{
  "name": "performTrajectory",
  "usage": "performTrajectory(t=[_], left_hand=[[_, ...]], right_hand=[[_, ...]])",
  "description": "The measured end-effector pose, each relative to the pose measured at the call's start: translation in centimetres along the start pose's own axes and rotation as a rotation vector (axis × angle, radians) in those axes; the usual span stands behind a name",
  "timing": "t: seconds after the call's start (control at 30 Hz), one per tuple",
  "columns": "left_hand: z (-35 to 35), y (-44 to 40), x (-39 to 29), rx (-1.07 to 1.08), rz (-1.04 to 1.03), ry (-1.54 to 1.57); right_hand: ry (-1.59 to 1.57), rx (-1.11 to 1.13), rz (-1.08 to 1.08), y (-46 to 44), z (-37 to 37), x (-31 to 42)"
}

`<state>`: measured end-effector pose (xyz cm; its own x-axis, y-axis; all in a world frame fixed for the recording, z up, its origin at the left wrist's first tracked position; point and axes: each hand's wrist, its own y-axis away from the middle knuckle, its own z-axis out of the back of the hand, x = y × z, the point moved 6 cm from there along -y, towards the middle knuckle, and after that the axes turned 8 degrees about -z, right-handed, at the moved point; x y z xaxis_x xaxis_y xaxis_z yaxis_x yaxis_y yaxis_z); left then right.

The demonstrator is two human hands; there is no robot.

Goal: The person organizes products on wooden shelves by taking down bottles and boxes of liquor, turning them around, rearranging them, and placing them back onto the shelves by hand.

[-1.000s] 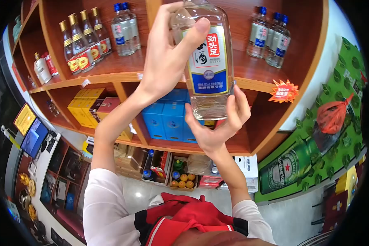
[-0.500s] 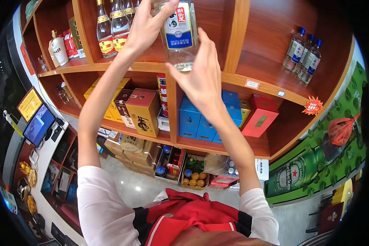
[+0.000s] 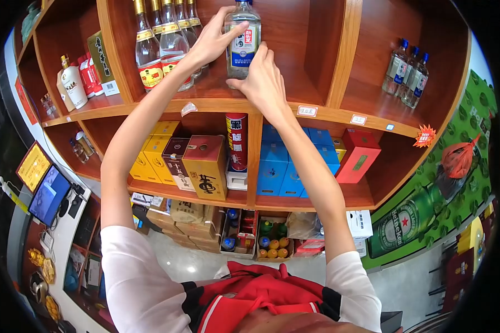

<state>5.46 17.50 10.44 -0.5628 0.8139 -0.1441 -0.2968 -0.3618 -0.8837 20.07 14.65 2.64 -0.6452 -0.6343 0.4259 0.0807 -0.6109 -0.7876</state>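
Observation:
A clear glass bottle (image 3: 243,53) with a blue cap and a white, red and blue label is upright in the upper shelf compartment. My left hand (image 3: 214,40) grips its upper left side, thumb across the front. Around its lower right side, my right hand (image 3: 261,80) is placed, thumb beneath the label near the base. Whether the base touches the shelf board (image 3: 205,102) is hard to tell. Gold-capped bottles (image 3: 172,47) with red and yellow labels stand just left of my left hand.
Three small blue-capped bottles (image 3: 406,75) stand in the right compartment. Below are yellow boxes (image 3: 160,150), blue boxes (image 3: 275,166) and a red box (image 3: 358,155). A wooden divider (image 3: 343,53) rises right of my hands. Crates (image 3: 241,236) sit on the floor.
The bottle has gone from close in front of me to inside the upper compartment, with both hands on it. The view has shifted, and the gold-capped bottles now appear beside it.

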Motion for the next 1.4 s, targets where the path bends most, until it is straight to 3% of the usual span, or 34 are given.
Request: performTrajectory(t=[0.03, 0.07, 0.27, 0.3, 0.4, 0.47, 0.63, 0.7, 0.73, 0.77, 0.87, 0.9, 1.03, 1.13, 1.17, 1.23, 1.33, 1.4], left_hand=[[0.0, -0.1, 0.0, 0.010, -0.054, -0.147], [0.1, -0.1, 0.8, 0.069, 0.027, -0.219], [-0.1, -1.6, 4.8, 0.082, 0.034, -0.353], [-0.5, -1.8, 4.5, 0.072, -0.022, -0.183], [-0.9, -1.0, 3.9, 0.032, -0.015, -0.110], [-1.1, -0.6, 3.7, 0.067, 0.158, 0.016], [-0.7, -0.4, 3.5, -0.007, 0.115, -0.010], [-1.1, 0.2, 4.5, 0.133, 0.462, -0.084], [-0.5, -0.7, 3.4, -0.138, -0.058, -0.221], [0.2, -0.6, 1.3, -0.246, -0.207, -0.483], [0.1, 0.9, -8.5, -0.458, -0.279, -0.301], [-0.7, 0.9, -11.5, -0.495, -0.433, -0.315], [-7.4, -1.0, -21.0, -0.303, -0.611, -0.054], [-14.9, -4.7, -26.1, -0.120, -0.579, 0.049], [-18.2, -6.3, -26.3, -0.101, -0.656, 0.150], [-24.4, -9.5, -26.9, 0.047, -0.531, 0.255], [-34.4, -14.9, -24.7, 0.162, -0.355, 0.217], [-41.3, -18.6, -21.6, 0.119, -0.368, 0.161]], right_hand=[[0.005, 0.000, -0.010, -0.3, -0.1, 0.0], [0.073, 0.003, -0.013, -0.6, -0.2, 0.1], [0.257, 0.073, -0.054, -2.9, -2.2, -0.7], [0.262, 0.074, -0.067, -3.2, -2.5, -0.8], [0.317, 0.083, -0.101, -3.4, -3.4, -1.2], [0.319, 0.096, -0.114, -3.4, -3.4, -1.2], [0.326, 0.127, -0.104, -3.2, -3.3, -0.9], [0.273, 0.060, -0.085, -2.2, -2.1, -0.7], [0.242, 0.027, -0.006, -0.8, -0.5, 0.0], [0.218, -0.011, 0.071, 1.0, 1.5, 0.7], [0.055, -0.217, 0.219, 6.0, 7.3, 0.5], [0.023, -0.255, 0.229, 7.3, 9.1, -0.4], [-0.057, -0.540, 0.215, 9.9, 16.9, -6.4], [0.039, -0.687, 0.116, 9.6, 21.5, -13.4], [0.047, -0.684, 0.069, 9.3, 22.9, -15.7], [0.131, -0.649, 0.031, 8.7, 25.4, -19.8], [0.273, -0.585, -0.071, 7.8, 28.6, -24.1], [0.272, -0.498, -0.113, 6.6, 30.2, -27.5]])
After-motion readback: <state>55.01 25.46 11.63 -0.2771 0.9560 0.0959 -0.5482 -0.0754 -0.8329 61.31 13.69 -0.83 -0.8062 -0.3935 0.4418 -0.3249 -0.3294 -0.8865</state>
